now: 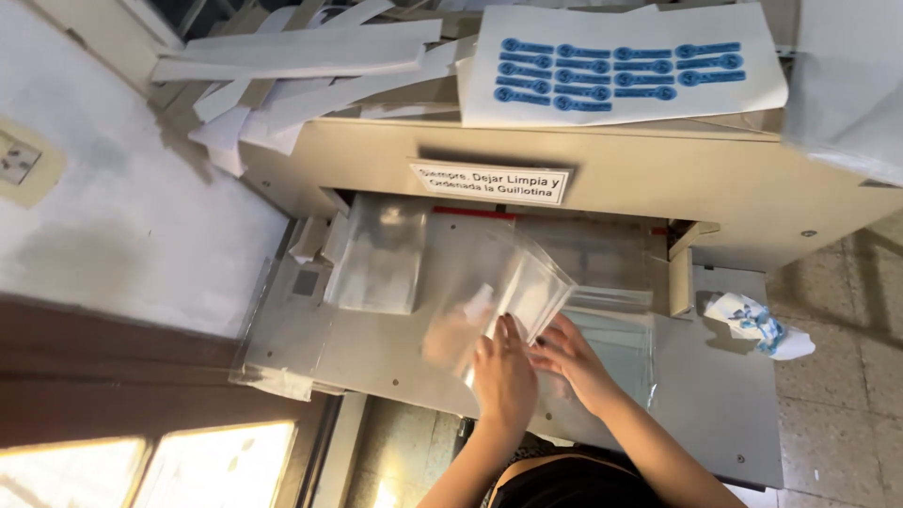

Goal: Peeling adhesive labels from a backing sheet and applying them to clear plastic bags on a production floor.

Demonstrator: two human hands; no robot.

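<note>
At the far left of the frame we see a pale wall with a beige wall socket [17, 160] in the upper left. Right of it, across the top, long white paper offcut strips [292, 61] lie heaped on the beige metal paper-cutting machine [658, 179]. Below them, on the machine's grey flat table [376, 348], a stack of clear plastic sheets [381, 254] rests left of centre, apart from both hands.

In the lower middle, our left hand [503, 381] lies with fingers extended, pressing against a bundle of clear plastic sleeves [522, 287] that is lifted and tilted up off the table. Just right of it, touching the same bundle's lower edge, our right hand [576, 362] holds the sleeves with spread fingers; more clear film [616, 343] lies flat beneath and to the right of it.

Top right of centre, a white sheet printed with rows of blue oval stickers [621, 66] sits on the machine. At the right edge of the table lies a crumpled white-and-blue paper scrap [757, 325].
</note>
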